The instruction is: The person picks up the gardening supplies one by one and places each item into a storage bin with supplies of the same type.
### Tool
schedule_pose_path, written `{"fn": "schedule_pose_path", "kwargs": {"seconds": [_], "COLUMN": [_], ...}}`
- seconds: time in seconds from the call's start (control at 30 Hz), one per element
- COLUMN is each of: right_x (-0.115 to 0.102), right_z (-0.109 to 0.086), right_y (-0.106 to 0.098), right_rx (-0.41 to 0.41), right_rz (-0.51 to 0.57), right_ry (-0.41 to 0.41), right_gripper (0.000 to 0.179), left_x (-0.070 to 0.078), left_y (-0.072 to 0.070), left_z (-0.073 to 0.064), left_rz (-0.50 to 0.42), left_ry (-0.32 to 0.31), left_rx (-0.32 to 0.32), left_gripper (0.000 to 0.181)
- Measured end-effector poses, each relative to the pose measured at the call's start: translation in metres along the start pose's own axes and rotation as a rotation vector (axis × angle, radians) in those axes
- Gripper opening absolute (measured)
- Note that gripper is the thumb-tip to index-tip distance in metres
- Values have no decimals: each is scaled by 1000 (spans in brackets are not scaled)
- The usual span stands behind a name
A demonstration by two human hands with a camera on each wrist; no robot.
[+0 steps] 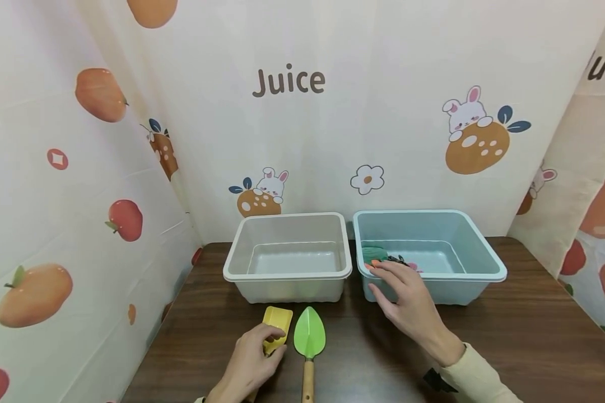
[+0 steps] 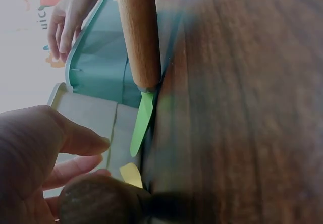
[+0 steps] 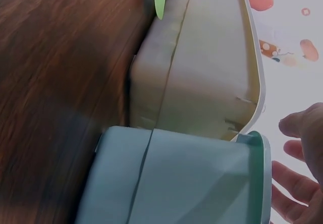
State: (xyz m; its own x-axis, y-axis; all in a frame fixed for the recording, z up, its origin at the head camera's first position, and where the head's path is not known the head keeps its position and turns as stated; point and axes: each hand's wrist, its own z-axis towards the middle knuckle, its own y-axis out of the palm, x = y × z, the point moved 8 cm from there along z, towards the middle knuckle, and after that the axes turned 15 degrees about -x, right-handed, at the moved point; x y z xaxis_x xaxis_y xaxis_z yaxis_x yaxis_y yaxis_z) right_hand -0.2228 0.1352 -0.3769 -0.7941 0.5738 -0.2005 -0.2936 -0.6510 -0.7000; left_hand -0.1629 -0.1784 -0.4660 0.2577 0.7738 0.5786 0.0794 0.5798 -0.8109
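My left hand (image 1: pixel 256 358) is over a yellow garden scoop (image 1: pixel 278 320), with a gap showing between thumb and fingers. In the left wrist view, the butt of its wooden handle (image 2: pixel 101 201) lies below the loosely bent fingers. Beside it is a green hand trowel (image 1: pixel 310 333) with a wooden handle (image 2: pixel 140 37), blade pointing away. My right hand (image 1: pixel 408 302) is at the near left rim of the blue bin (image 1: pixel 464 285), fingers spread and nothing seen in its grasp. Inside the bin, a green item (image 1: pixel 374 254) and small orange, dark and pink pieces lie partly hidden behind the fingers.
A light grey bin (image 1: pixel 292 288) stands just left of the blue one at the back of the brown wooden table (image 1: pixel 534 336). Behind and at both sides hangs a printed curtain (image 1: pixel 302 129). A small black object (image 1: pixel 438 380) is near the right sleeve.
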Motion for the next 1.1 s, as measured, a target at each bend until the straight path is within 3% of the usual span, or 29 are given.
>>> {"fn": "schedule_pose_path", "kwargs": {"seconds": [0.13,0.27,0.47,0.77,1.1], "right_x": [-4,-7,-4,-1,-1], "right_z": [6,7,8,9,8], "right_y": [1,4,12,18,22], "right_rx": [39,33,-22,-81,-112], "right_rz": [0,-5,-19,-32,-39], "right_ry": [-52,-62,-32,19,48], "right_gripper": [42,40,27,32,32], "left_x": [-6,-10,-14,-20,-25], "left_y": [0,0,0,2,-2], "left_z": [-1,-4,-10,-14,-16], "left_rz": [-24,-8,17,59,135], "left_ry": [-61,-102,-139,-194,-240], "left_rx": [-29,-41,-55,-105,-70], "left_gripper": [16,17,18,22,20]}}
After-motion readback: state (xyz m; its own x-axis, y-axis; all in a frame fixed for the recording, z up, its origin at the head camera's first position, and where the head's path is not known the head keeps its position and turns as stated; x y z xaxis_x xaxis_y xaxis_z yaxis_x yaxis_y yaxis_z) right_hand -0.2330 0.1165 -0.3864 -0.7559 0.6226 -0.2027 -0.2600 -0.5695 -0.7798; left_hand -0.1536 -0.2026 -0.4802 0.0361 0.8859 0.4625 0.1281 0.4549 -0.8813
